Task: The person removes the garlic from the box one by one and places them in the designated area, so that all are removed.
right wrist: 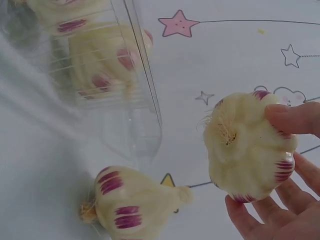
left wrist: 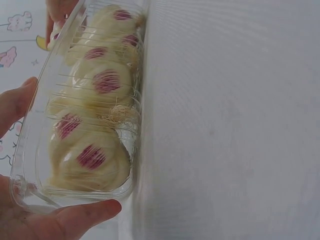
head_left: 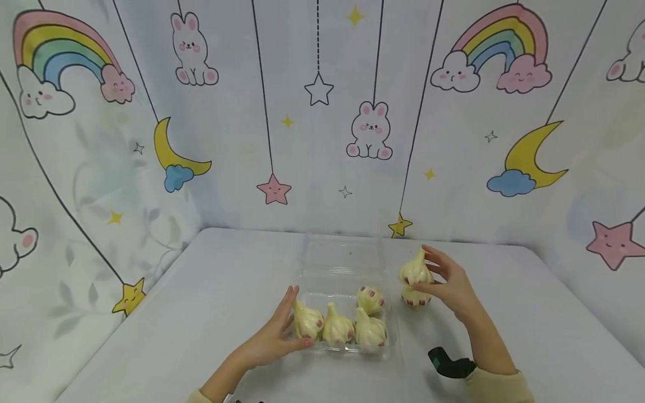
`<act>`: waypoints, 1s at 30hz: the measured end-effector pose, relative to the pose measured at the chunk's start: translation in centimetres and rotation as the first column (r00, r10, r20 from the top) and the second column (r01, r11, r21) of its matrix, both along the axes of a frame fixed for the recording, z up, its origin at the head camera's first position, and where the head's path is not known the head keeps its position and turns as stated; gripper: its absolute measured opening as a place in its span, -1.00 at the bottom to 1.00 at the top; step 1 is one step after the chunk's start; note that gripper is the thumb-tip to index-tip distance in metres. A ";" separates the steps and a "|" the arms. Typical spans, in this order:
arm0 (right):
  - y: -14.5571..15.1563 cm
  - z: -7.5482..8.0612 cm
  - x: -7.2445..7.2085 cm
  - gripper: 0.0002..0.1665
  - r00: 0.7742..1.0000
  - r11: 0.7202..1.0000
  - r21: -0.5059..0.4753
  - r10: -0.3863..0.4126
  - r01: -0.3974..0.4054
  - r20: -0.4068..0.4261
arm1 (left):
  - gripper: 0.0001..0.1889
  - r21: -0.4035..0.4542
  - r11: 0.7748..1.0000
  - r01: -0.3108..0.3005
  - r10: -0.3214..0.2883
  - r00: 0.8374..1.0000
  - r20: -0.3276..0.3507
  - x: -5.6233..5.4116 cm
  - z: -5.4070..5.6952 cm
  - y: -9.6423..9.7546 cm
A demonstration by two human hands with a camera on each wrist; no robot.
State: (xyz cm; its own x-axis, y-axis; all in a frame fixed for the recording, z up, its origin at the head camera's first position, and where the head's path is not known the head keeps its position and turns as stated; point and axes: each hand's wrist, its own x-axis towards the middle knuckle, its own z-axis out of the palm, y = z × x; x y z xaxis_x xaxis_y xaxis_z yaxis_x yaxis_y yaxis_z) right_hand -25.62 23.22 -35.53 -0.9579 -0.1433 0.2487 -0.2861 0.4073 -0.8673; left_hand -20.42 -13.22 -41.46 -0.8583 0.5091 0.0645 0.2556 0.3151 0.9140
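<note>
My right hand (head_left: 450,282) holds a garlic bulb (head_left: 415,270) between thumb and fingers; the right wrist view shows its root end (right wrist: 250,145). Another garlic bulb (head_left: 416,296) lies on the table just below, partly hidden by the held one. My left hand (head_left: 274,333) rests against the left end of a clear plastic box (head_left: 350,348), thumb at the front and straight fingers toward the back. Several garlic bulbs with purple marks sit inside, including a front middle bulb (head_left: 338,326) and a back right bulb (head_left: 370,300).
The box's clear lid (head_left: 342,254) lies folded back behind it. A black curved object (head_left: 450,364) appears beside the right forearm. The white table (head_left: 227,268) meets a patterned cloth wall (head_left: 322,145) at its far edge.
</note>
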 end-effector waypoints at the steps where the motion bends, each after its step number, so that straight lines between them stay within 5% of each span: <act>1: 0.2 0.0 0.0 -0.04 1.000 1.000 0.003 -0.006 0.006 0.002 | 0.07 -0.003 1.000 0.000 0.000 1.000 -0.003 0.0 0.0 0.0; 13: 2.0 -0.9 -0.4 -0.08 0.994 0.995 -0.008 -0.098 0.099 0.038 | 0.09 0.000 1.000 -0.010 0.010 1.000 0.005 0.0 -0.1 -0.1; 30: 3.7 -1.6 -1.0 -0.07 0.993 0.993 -0.037 -0.112 0.113 0.021 | 0.08 -0.028 0.999 -0.023 0.022 0.999 -0.029 0.0 -0.1 0.0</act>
State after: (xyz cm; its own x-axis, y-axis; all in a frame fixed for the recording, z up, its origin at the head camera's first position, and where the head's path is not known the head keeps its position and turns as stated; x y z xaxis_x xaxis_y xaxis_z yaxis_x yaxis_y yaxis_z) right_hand -26.57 26.91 -37.16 -0.9721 -0.0253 0.2333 -0.2236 0.4021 -0.8879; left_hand -20.44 -13.21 -41.60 -0.8676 0.4916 0.0748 0.2740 0.3470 0.8970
